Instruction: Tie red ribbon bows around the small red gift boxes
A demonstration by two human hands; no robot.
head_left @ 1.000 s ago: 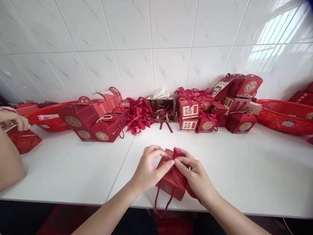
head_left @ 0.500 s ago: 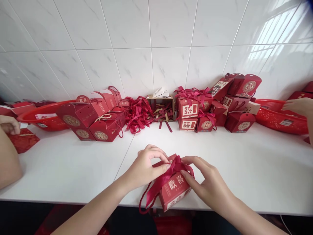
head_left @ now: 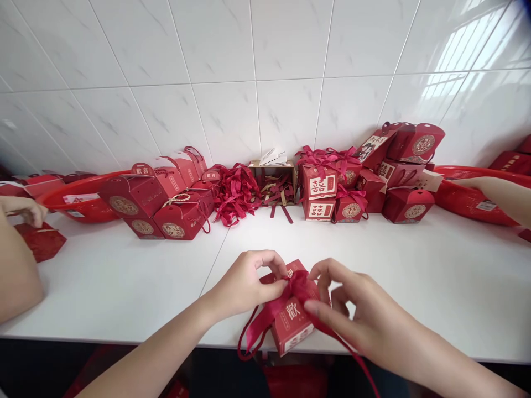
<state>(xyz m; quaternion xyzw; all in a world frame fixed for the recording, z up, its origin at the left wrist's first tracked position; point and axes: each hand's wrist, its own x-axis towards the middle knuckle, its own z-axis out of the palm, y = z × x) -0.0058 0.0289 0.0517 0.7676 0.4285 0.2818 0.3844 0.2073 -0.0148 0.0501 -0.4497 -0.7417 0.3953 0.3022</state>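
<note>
A small red gift box with pale characters sits near the front edge of the table, turned at an angle. Across its top runs a dark red satin ribbon, gathered into a bow or knot. My left hand pinches the ribbon at the left of the knot, thumb against fingertips. On the other side, my right hand has thumb and bent fingers closed about the ribbon's right part. One ribbon tail runs under this hand and over the table edge. A twisted red cord handle loops out at the box's left.
Red boxes stand stacked at the left and right. Between them lie a ribbon pile and an open carton of strips. Red baskets flank these. Other people's hands show at both sides.
My right hand has curled its fingers more, and a ribbon tail now stretches down to the lower right. My left hand keeps its pinch. The other person's arm at right reaches deeper into the basket.
</note>
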